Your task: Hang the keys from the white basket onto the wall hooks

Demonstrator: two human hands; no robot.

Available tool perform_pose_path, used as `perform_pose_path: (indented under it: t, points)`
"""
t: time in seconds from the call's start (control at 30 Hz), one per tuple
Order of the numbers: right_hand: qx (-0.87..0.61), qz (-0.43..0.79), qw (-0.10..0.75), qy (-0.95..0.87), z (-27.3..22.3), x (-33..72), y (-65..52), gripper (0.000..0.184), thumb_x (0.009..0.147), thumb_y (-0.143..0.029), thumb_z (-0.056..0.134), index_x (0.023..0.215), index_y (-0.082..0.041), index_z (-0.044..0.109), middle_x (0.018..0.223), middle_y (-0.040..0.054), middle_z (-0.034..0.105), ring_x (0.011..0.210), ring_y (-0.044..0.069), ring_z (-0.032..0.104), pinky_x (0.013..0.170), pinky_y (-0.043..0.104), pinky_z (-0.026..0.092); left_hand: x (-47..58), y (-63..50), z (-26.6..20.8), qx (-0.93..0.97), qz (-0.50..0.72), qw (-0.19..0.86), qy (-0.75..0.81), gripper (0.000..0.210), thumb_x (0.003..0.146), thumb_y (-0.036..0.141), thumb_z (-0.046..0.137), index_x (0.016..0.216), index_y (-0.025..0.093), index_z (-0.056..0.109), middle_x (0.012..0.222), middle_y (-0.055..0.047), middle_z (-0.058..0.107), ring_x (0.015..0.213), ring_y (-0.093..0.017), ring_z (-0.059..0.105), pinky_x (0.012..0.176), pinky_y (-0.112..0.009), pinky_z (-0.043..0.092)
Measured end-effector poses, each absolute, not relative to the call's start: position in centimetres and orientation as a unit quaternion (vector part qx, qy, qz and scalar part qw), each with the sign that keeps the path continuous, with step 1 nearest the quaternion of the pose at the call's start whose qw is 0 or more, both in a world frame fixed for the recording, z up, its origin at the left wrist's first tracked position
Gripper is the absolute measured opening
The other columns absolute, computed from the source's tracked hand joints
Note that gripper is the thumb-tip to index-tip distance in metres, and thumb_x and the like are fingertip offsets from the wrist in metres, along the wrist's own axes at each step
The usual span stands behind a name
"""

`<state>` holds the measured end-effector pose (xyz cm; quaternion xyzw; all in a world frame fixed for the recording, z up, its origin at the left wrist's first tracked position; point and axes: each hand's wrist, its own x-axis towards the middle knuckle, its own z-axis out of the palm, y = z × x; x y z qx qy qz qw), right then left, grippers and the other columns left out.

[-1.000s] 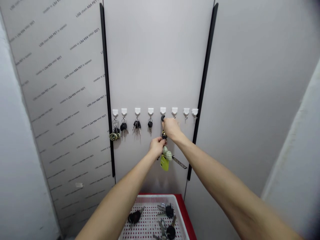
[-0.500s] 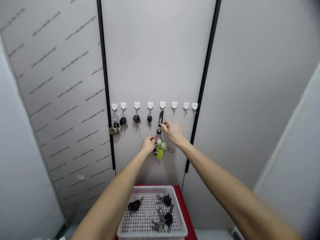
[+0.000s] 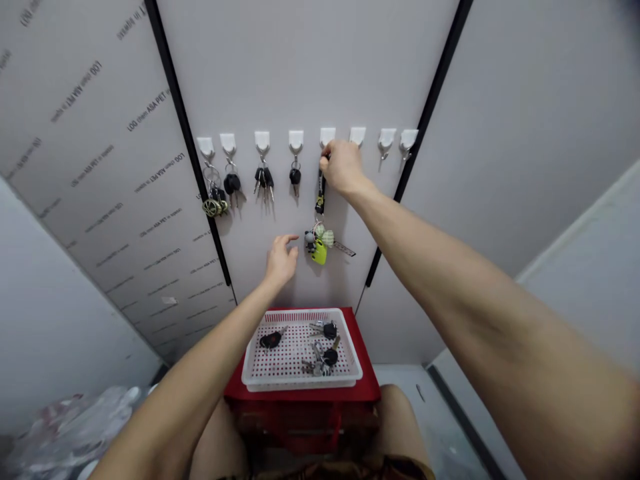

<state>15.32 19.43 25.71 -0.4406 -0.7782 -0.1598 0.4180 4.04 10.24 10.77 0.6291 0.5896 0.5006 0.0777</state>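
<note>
A black strap keychain hangs at the fifth white hook from the left. On its lower end are a lime-green tag, a small grey figure and pale green round charms. My right hand is closed on the strap's top, just under the hook; the fingers hide whether the loop is on it. Below and to the left, my left hand is open with thumb and forefinger apart, holding nothing, a little short of the charms.
Key bunches hang on the hooks to the left; three hooks to the right carry no keys. A white perforated basket with several keys stands on a red box. Clear plastic bags lie at lower left.
My right hand has moved up the strap to its top near the hook. My left hand has let go of the charms and drawn back left. The view has tilted down.
</note>
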Motion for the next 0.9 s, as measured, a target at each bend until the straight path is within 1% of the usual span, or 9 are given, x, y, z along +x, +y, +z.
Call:
perform_pose_path:
  t: [0.17, 0.23, 0.3, 0.33, 0.4, 0.47, 0.6, 0.77, 0.9]
  points:
    - [-0.433, -0.167, 0.414, -0.783, 20.5, 17.2, 15.2, 0.035, 0.075, -0.024, 0.029, 0.108, -0.013, 0.034, 0.098, 0.0079, 0.043, 0.087, 0.016, 0.042, 0.073, 0.034, 0.032, 2.6, 7.4, 4.6, 0.667, 0.410, 0.192, 0.592, 0.024, 0.065, 0.015, 0.039, 0.086, 0.014, 0.052, 0.086, -0.005, 0.055, 0.079, -0.013, 0.049, 0.072, -0.024, 0.037]
    - [-0.438, -0.143, 0.347, -0.817, 16.0, 18.4, 12.8, 0.034, 0.074, -0.021, 0.030, 0.107, -0.015, 0.036, 0.100, 0.0077, 0.044, 0.085, 0.015, 0.042, 0.071, 0.029, 0.033, 2.6, 5.9, 2.3, 0.694, 0.349, 0.230, 0.586, 0.023, 0.065, 0.015, 0.039, 0.083, 0.014, 0.053, 0.082, -0.005, 0.057, 0.076, -0.013, 0.050, 0.070, -0.024, 0.038]
    - [-0.398, -0.086, 0.179, -0.896, 10.9, 19.5, 10.6, 0.028, 0.071, -0.016, 0.033, 0.096, -0.014, 0.047, 0.093, 0.0074, 0.050, 0.082, 0.014, 0.043, 0.068, 0.025, 0.033, 3.1, 4.8, 0.6, 0.725, 0.294, 0.240, 0.575, 0.023, 0.064, 0.015, 0.039, 0.083, 0.014, 0.054, 0.082, -0.005, 0.058, 0.076, -0.013, 0.051, 0.071, -0.024, 0.037]
    - [-0.380, -0.069, 0.134, -0.913, 8.6, 20.0, 9.8, 0.023, 0.069, -0.015, 0.037, 0.085, -0.016, 0.053, 0.083, 0.0055, 0.055, 0.076, 0.014, 0.045, 0.066, 0.024, 0.033, 3.5, 4.4, 0.0, 0.741, 0.270, 0.236, 0.568, 0.024, 0.064, 0.015, 0.039, 0.083, 0.014, 0.054, 0.084, -0.005, 0.058, 0.077, -0.014, 0.050, 0.072, -0.025, 0.037]
    - [-0.362, -0.055, 0.085, -0.927, 4.9, 20.6, 8.7, 0.018, 0.065, -0.011, 0.042, 0.070, -0.017, 0.058, 0.069, 0.0053, 0.057, 0.070, 0.015, 0.046, 0.062, 0.024, 0.033, 4.5, 4.1, -1.0, 0.772, 0.230, 0.208, 0.556, 0.027, 0.063, 0.014, 0.040, 0.087, 0.015, 0.053, 0.090, -0.006, 0.056, 0.084, -0.016, 0.048, 0.076, -0.026, 0.034]
    - [-0.359, -0.066, 0.048, -0.930, 2.7, 20.9, 8.3, 0.016, 0.064, -0.010, 0.044, 0.063, -0.015, 0.059, 0.066, 0.0073, 0.058, 0.070, 0.017, 0.046, 0.060, 0.026, 0.032, 5.5, 4.3, -1.6, 0.797, 0.196, 0.166, 0.546, 0.032, 0.062, 0.012, 0.041, 0.092, 0.015, 0.050, 0.095, -0.006, 0.053, 0.090, -0.017, 0.044, 0.080, -0.027, 0.031]
    - [-0.362, -0.105, -0.047, -0.925, 1.7, 20.8, 8.6, 0.018, 0.067, -0.012, 0.041, 0.063, -0.013, 0.059, 0.069, 0.0104, 0.058, 0.079, 0.021, 0.043, 0.062, 0.030, 0.030, 6.7, 4.9, -2.2, 0.808, 0.142, 0.105, 0.563, 0.034, 0.061, 0.009, 0.039, 0.094, 0.016, 0.049, 0.094, -0.006, 0.052, 0.089, -0.017, 0.043, 0.079, -0.027, 0.031]
    - [-0.363, -0.076, -0.068, -0.926, 2.7, 20.8, 8.2, 0.015, 0.062, -0.016, 0.044, 0.066, -0.015, 0.059, 0.073, 0.0079, 0.059, 0.081, 0.022, 0.042, 0.063, 0.031, 0.029, 6.0, 4.4, -1.7, 0.805, 0.101, 0.112, 0.574, 0.024, 0.062, 0.011, 0.038, 0.079, 0.016, 0.054, 0.081, -0.006, 0.056, 0.080, -0.017, 0.047, 0.070, -0.026, 0.034]
    - [-0.414, -0.026, -0.085, -0.906, 3.1, 20.2, 7.5, 0.020, 0.063, -0.017, 0.041, 0.069, -0.015, 0.060, 0.076, 0.0099, 0.060, 0.080, 0.021, 0.047, 0.066, 0.030, 0.031, 5.4, 3.5, -1.0, 0.821, 0.077, 0.132, 0.549, 0.021, 0.060, 0.012, 0.040, 0.074, 0.017, 0.055, 0.076, -0.006, 0.058, 0.074, -0.016, 0.049, 0.064, -0.024, 0.035]
